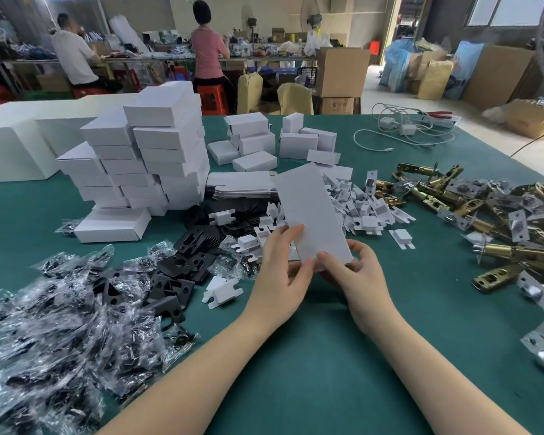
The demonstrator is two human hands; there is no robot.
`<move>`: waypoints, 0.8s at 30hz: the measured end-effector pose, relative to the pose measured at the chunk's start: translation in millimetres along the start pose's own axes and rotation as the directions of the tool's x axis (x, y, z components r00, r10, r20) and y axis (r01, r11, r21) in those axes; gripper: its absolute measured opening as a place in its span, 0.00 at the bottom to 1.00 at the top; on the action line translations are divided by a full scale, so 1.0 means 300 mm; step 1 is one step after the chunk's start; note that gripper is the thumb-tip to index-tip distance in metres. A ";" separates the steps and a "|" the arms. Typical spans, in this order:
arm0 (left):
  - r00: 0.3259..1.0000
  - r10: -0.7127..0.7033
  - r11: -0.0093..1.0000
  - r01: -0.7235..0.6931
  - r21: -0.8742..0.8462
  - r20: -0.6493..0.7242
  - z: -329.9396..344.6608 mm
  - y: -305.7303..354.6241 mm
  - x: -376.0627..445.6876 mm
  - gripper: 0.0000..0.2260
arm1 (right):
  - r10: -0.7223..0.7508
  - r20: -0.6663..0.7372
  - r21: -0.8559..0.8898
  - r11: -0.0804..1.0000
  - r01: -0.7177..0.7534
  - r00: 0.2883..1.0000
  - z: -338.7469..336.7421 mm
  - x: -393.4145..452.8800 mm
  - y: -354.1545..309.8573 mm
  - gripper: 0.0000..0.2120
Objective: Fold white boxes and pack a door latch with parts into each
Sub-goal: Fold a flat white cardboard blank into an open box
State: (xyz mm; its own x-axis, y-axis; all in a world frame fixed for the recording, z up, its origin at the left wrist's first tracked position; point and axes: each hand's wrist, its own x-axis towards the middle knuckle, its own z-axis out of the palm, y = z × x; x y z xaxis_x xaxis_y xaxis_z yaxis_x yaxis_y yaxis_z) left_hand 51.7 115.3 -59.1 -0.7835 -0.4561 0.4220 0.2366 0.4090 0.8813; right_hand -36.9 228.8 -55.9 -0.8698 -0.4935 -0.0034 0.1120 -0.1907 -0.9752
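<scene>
both hands hold one flat white box blank (311, 215) above the green table (311, 356), tilted up and away from the wearer. the left hand (285, 262) pinches the blank's near left edge, fingers on its face and thumb at the lower corner; the right hand (354, 271) curls round the near right corner, thumb on top. both grips sit at the near end, so the far end stands unsupported.

beyond the grip lies the stack of unfolded blanks (242, 185); just right of it a heap of white card inserts (361, 208). farther right sprawl the brass door latches (484, 221). left of the grip are black strike plates (182, 265) and bagged screw packs (60, 309). finished boxes (145, 158) pile up far left.

likely risks: squeezing only the near corner could crease a panel off its score line, or the blank may stay collapsed instead of opening square. the loose far end could also brush the inserts and scatter them.
</scene>
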 end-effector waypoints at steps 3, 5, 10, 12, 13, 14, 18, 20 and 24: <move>0.999 0.028 0.980 -0.034 0.199 0.035 -0.001 -0.004 -0.006 0.29 | -0.080 -0.056 -0.058 0.995 0.077 0.995 -0.004 0.004 -0.003 0.18; 0.992 0.121 0.907 -0.119 0.403 0.020 -0.010 -0.003 -0.008 0.40 | -0.170 -0.081 -0.096 0.982 0.162 0.982 -0.018 0.010 -0.011 0.16; 0.941 0.338 0.453 -0.177 0.874 0.015 -0.013 0.020 -0.008 0.48 | -0.300 0.029 -0.246 0.922 0.298 0.953 -0.040 0.004 -0.033 0.19; 0.920 0.384 0.383 -0.239 0.892 0.082 -0.019 0.015 -0.005 0.49 | -0.308 0.111 -0.288 0.900 0.327 0.945 -0.031 -0.004 -0.031 0.21; 0.910 0.402 0.373 -0.260 0.891 0.097 -0.023 0.013 -0.003 0.49 | -0.322 0.138 -0.312 0.883 0.350 0.937 -0.026 -0.007 -0.028 0.20; 0.907 0.410 0.383 -0.263 0.885 0.092 -0.027 0.011 0.000 0.48 | -0.339 0.150 -0.332 0.868 0.370 0.929 -0.021 -0.010 -0.025 0.19; 0.924 0.382 0.501 -0.229 0.835 0.024 -0.031 -0.001 0.008 0.44 | -0.394 0.090 -0.318 0.859 0.401 0.915 0.001 -0.035 -0.016 0.15; 0.940 0.342 0.562 -0.194 0.804 -0.013 -0.028 -0.006 0.008 0.44 | -0.433 0.070 -0.319 0.844 0.431 0.899 0.011 -0.046 -0.013 0.12; 0.946 0.321 0.608 -0.172 0.775 -0.042 -0.026 -0.013 0.006 0.42 | -0.487 0.048 -0.317 0.821 0.475 0.872 0.019 -0.058 -0.016 0.09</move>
State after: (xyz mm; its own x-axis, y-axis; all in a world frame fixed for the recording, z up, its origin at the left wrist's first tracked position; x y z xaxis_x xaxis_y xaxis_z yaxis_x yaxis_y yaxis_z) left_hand 53.8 106.8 -60.0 -0.6413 -0.3330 0.6913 -0.1665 0.9398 0.2983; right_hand -19.5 233.6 -50.0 -0.7904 -0.3780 0.4821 -0.4738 -0.1217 -0.8722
